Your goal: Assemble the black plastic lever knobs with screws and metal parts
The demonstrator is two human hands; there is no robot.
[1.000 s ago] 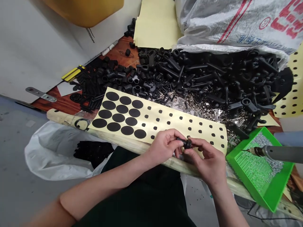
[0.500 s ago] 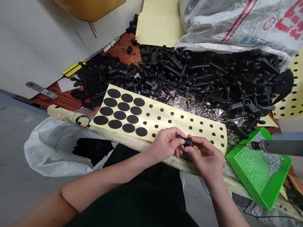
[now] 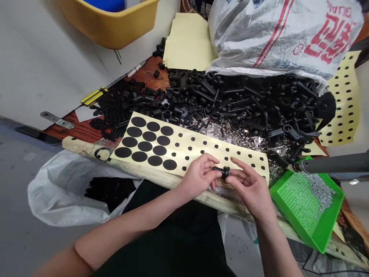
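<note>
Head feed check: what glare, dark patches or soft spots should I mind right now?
Head view: the small metal pieces glint brightly; head view: the dark clothing shows almost no detail, and the pile of black parts partly merges; head view: the black piece in the left hand is too dark and small for fine detail.

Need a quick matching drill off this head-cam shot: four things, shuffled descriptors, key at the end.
Things
1. Black part
2. Basket
3. Front sheet
4. Sack

Descriptors
A. Pale yellow, with large and small black dots
B. Mostly white, beyond the heap of black parts
C. Between the left hand and the right hand
D. Green, holding small silvery pieces

Pairs: 1-C, 2-D, 3-A, 4-B
</note>
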